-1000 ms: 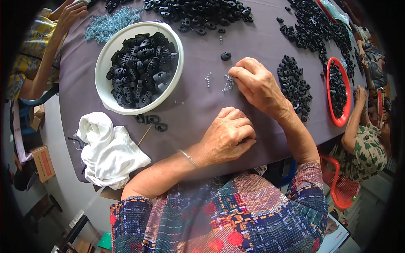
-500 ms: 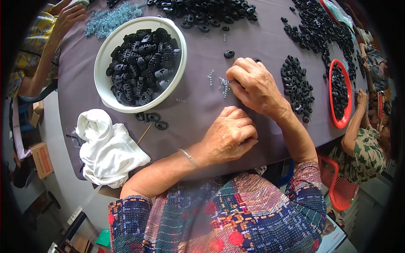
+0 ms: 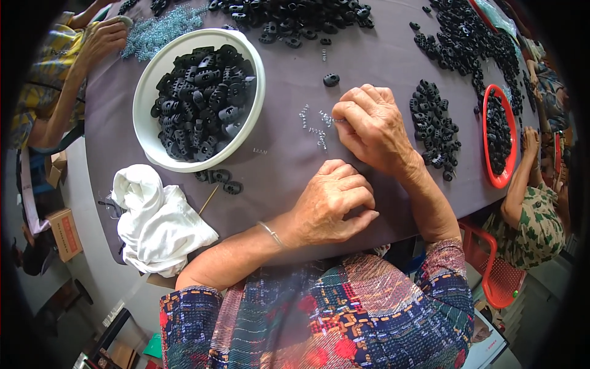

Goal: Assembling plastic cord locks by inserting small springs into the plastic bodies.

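Note:
My right hand (image 3: 372, 126) is closed in a pinch on a small metal spring (image 3: 337, 120), above the tablecloth. More coil springs (image 3: 318, 136) lie loose just left of its fingertips. Closer to me, my left hand (image 3: 335, 203) is curled with its back up and its thumb pointing right; whatever is inside its fingers is hidden. A single black cord lock (image 3: 331, 80) lies beyond the springs. To the left, a white tub (image 3: 260, 101) holds a heap of black cord-lock pieces (image 3: 200, 98). A smaller pile of black pieces (image 3: 433, 123) lies right of my right hand.
A crumpled white cloth (image 3: 157, 221) and a thin stick (image 3: 209, 200) lie at the near left. Large black piles (image 3: 301, 18) and a spring heap (image 3: 163, 31) cover the far side. A red basket (image 3: 514, 147) stands at right. Other people's hands (image 3: 106, 40) work at the table.
My left thumb has stretched out a little. The loose springs by my right fingertips have spread into separate pieces. The view has shifted slightly.

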The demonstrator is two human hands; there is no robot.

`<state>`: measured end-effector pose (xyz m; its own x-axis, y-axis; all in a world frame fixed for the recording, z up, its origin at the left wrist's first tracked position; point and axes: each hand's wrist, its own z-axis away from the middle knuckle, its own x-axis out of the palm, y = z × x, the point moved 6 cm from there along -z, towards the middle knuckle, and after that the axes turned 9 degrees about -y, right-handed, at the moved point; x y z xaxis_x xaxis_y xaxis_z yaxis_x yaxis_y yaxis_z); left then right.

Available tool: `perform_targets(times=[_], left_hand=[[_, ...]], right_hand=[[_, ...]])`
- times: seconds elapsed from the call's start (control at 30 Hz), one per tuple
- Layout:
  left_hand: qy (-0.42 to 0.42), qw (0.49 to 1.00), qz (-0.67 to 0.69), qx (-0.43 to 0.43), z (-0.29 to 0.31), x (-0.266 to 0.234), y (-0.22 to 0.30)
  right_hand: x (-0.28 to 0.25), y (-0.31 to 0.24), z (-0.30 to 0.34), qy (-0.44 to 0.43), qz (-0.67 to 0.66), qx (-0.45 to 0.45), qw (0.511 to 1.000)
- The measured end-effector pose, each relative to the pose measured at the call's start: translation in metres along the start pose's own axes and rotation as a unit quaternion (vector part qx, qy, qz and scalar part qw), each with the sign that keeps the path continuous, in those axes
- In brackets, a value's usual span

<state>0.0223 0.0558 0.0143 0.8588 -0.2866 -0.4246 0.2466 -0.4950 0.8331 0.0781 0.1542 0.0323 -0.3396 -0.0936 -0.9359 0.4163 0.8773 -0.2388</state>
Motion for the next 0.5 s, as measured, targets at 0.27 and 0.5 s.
perform_targets(times=[0.27,0.5], left_hand=[[0.268,0.96,-0.043,-0.066,0.018,-0.041,-0.016],[0.22,0.958,-0.169,-0.069,0.003,-0.051,-0.012]], right_hand=[[-0.021,0.01,0.008,-0.014,-0.259,0.042,0.965],[-0.025,0.005,0.008,-0.046,-0.315,0.014,0.948]])
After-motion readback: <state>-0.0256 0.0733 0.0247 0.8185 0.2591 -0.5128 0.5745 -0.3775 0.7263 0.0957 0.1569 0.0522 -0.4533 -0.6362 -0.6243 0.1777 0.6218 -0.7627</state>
